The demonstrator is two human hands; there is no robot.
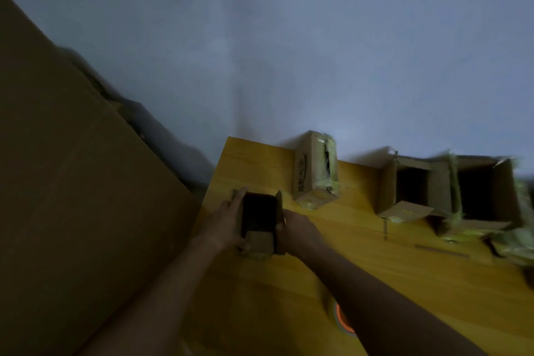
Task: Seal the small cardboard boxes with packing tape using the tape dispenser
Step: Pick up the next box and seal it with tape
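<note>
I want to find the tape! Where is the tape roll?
In the head view, the tape roll lies low on the yellow table, partly hidden under the right forearm.

Bare table [390, 274] strip between right forearm and open boxes [450, 191]
</note>
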